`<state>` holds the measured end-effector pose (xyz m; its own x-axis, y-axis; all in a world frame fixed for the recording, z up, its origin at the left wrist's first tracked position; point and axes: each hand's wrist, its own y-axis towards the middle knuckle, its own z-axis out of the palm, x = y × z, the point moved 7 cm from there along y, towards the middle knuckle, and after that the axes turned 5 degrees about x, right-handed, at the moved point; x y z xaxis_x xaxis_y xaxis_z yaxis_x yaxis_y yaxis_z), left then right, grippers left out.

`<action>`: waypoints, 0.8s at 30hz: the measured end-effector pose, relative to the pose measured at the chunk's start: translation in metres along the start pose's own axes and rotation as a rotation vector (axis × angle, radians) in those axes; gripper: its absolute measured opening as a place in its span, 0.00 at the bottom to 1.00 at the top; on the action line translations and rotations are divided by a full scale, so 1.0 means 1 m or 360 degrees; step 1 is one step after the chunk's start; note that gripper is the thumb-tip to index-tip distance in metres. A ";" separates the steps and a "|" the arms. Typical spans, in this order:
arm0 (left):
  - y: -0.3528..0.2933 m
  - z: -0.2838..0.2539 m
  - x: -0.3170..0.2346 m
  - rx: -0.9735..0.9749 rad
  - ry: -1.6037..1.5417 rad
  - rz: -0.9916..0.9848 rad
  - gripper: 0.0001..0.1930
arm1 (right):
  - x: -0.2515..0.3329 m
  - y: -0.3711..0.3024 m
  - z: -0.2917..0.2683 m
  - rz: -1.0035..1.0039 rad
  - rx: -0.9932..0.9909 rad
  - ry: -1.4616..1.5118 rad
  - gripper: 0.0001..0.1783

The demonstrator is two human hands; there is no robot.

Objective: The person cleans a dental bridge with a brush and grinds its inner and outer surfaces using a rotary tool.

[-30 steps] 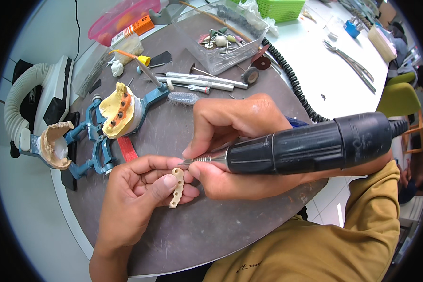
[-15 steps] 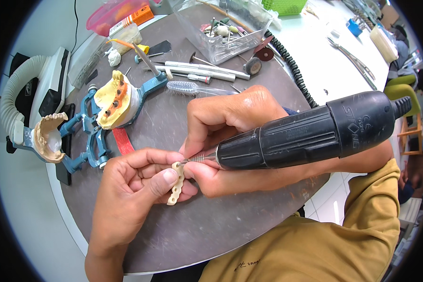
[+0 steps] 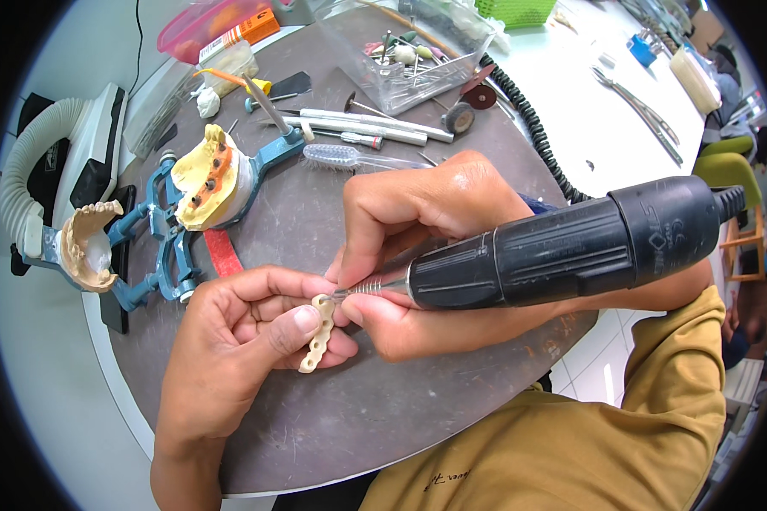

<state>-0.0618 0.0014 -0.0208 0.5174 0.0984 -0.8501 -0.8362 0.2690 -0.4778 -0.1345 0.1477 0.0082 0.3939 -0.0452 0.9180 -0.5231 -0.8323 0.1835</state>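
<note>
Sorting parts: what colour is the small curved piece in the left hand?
Pale cream; the curved piece shows best in the head view.

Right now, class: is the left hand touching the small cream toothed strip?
Touching. The head view shows the left hand pinching the cream toothed strip, its thumb pressed flat on the strip's face and fingers behind it.

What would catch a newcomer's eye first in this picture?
The big black rotary handpiece in the right hand, crossing the middle, its tip against a small cream dental bridge piece pinched in the left hand. Next, at the left of the round grey table, the blue articulator carrying a yellow plaster jaw model.
</note>
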 end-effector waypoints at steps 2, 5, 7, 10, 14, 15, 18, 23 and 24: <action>0.000 0.001 -0.001 0.0005 -0.0004 -0.0016 0.14 | 0.001 0.000 0.000 -0.0014 0.0016 -0.0037 0.09; 0.001 0.002 -0.002 0.0013 0.0007 -0.0009 0.14 | 0.002 -0.001 -0.002 0.0028 0.0022 -0.0080 0.09; -0.001 0.000 0.001 -0.0008 0.0000 -0.0011 0.13 | 0.000 0.001 0.001 0.0026 0.0027 -0.0069 0.09; -0.001 0.001 0.001 -0.0027 0.0023 -0.0020 0.13 | 0.002 0.002 0.001 0.0000 0.0009 -0.0197 0.09; -0.002 0.003 -0.003 -0.0016 0.0079 -0.0017 0.13 | -0.002 0.000 0.002 -0.0022 0.0004 -0.0065 0.09; -0.001 0.004 -0.003 -0.0014 0.0076 0.0001 0.13 | -0.002 0.000 0.001 -0.0038 0.0011 -0.0046 0.10; 0.000 0.004 -0.002 -0.0023 0.0079 0.0024 0.13 | -0.001 0.002 0.001 -0.0008 0.0015 0.0000 0.10; -0.001 0.005 -0.002 -0.0045 0.0104 0.0020 0.12 | 0.000 0.000 0.001 -0.0068 -0.0014 0.0026 0.10; -0.001 0.006 -0.003 -0.0037 0.0108 0.0027 0.12 | 0.002 0.000 0.000 -0.0071 -0.0001 0.0000 0.10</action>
<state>-0.0614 0.0064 -0.0170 0.4901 0.0371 -0.8709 -0.8492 0.2457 -0.4675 -0.1333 0.1471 0.0103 0.4168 -0.0082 0.9090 -0.5057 -0.8330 0.2244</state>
